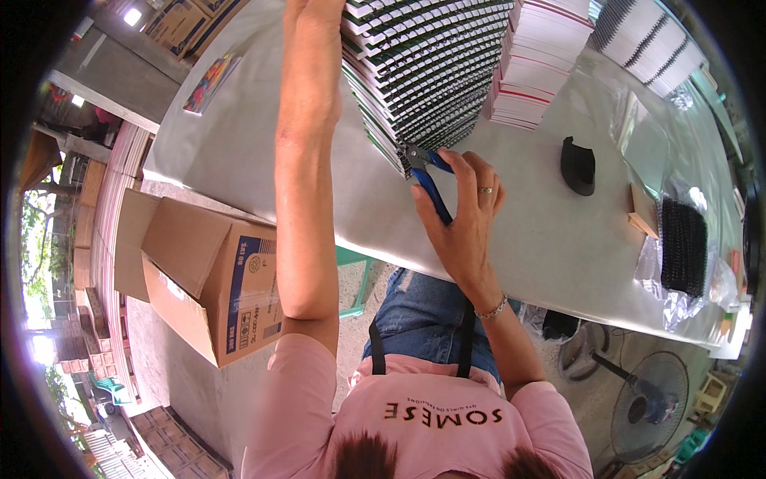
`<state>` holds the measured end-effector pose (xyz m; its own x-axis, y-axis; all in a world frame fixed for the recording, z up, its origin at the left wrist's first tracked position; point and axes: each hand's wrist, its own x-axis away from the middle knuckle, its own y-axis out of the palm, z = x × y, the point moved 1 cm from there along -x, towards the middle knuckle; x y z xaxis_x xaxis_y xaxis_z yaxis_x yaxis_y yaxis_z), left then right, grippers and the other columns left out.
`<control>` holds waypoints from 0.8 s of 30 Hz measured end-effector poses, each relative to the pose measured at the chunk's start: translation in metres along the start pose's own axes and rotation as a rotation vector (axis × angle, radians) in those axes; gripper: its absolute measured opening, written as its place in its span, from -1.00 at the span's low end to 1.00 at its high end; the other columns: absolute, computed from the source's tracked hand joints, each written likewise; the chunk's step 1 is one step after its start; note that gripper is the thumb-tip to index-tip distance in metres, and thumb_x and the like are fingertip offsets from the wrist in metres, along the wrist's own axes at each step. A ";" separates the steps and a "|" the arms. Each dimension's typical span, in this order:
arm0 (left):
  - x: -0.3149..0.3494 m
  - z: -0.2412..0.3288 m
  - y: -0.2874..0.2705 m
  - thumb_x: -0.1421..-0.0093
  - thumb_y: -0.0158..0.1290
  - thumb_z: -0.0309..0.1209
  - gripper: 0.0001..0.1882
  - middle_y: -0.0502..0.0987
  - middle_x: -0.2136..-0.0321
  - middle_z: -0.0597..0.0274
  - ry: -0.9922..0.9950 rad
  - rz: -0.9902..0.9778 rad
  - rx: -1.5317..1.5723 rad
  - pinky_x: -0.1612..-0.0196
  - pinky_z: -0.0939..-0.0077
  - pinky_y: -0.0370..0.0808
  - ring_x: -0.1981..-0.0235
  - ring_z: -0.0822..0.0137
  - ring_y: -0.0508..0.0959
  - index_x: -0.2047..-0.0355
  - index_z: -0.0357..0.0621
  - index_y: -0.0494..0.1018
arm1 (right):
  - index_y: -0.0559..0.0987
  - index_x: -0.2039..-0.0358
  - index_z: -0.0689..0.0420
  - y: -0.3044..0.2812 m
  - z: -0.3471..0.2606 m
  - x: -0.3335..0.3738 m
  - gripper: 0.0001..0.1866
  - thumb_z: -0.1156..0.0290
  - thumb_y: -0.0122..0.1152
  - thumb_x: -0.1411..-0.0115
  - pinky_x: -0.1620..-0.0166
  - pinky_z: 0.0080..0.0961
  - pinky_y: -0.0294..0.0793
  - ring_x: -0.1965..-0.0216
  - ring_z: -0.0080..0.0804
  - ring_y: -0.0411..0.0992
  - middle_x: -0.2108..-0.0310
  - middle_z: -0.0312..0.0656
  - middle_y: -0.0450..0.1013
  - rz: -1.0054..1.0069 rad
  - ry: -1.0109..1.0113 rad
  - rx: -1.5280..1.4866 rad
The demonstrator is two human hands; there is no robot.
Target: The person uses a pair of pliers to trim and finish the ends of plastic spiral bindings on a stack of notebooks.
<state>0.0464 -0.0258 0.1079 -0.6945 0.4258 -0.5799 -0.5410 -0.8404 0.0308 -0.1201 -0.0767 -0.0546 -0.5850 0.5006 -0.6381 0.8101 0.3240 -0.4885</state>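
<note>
A tall stack of spiral-bound notebooks (431, 68), with dark wire or plastic coils along their edges, stands at the far side of the table in front of me. My right hand (471, 211) is closed round the blue handles of a pair of cutting pliers (431, 195). The plier jaws meet the coil ends at the stack's lower near corner; exactly what lies between them is too small to tell. My left arm reaches forward along the stack's left side. Only the back part of my left hand (313, 14) shows at the top edge, beside the stack, and its fingers are out of sight.
Right of the notebooks stands a stack of red-edged pads (531, 68), with white bound stacks (648, 44) beyond. A curved black object (578, 166) and bundled black coils (684, 247) lie on the table (542, 239). A cardboard box (187, 279) sits left, a fan (650, 407) right.
</note>
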 end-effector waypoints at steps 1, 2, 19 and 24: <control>0.000 0.000 0.000 -0.38 -0.09 -0.09 -0.64 0.46 0.20 0.30 0.002 -0.002 0.001 -0.06 0.44 0.29 0.13 0.41 0.42 0.03 -0.08 0.41 | 0.45 -0.15 0.08 0.000 0.000 0.000 -0.43 0.26 0.39 -0.14 -0.17 -0.16 0.15 -0.03 -0.18 0.35 -0.01 -0.10 0.40 -0.009 -0.004 -0.004; 0.000 0.000 0.000 -0.38 -0.09 -0.09 -0.64 0.46 0.20 0.30 0.004 -0.001 0.005 -0.06 0.44 0.29 0.13 0.41 0.42 0.03 -0.08 0.41 | 0.46 -0.13 0.09 -0.001 0.000 -0.001 -0.46 0.26 0.38 -0.16 -0.13 -0.21 0.21 0.00 -0.20 0.37 0.01 -0.10 0.41 -0.017 -0.007 -0.008; 0.001 -0.002 -0.001 -0.38 -0.09 -0.08 -0.62 0.47 0.20 0.30 -0.003 -0.003 0.022 -0.06 0.44 0.30 0.13 0.41 0.43 0.02 -0.10 0.41 | 0.43 -0.17 0.05 -0.009 0.007 0.002 -0.40 0.24 0.39 -0.14 -0.23 -0.09 0.05 -0.10 -0.13 0.30 -0.06 -0.08 0.38 -0.082 0.023 -0.050; 0.001 -0.002 -0.001 -0.38 -0.09 -0.08 -0.61 0.47 0.20 0.30 0.003 0.006 0.025 -0.06 0.45 0.30 0.13 0.41 0.43 0.02 -0.10 0.41 | 0.45 -0.15 0.05 -0.006 0.004 0.001 -0.40 0.25 0.42 -0.10 -0.23 -0.09 0.05 -0.08 -0.16 0.33 -0.05 -0.10 0.39 -0.082 0.018 -0.034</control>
<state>0.0473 -0.0255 0.1062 -0.6965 0.4198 -0.5820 -0.5485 -0.8343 0.0547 -0.1253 -0.0815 -0.0549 -0.6486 0.4860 -0.5858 0.7608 0.3917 -0.5174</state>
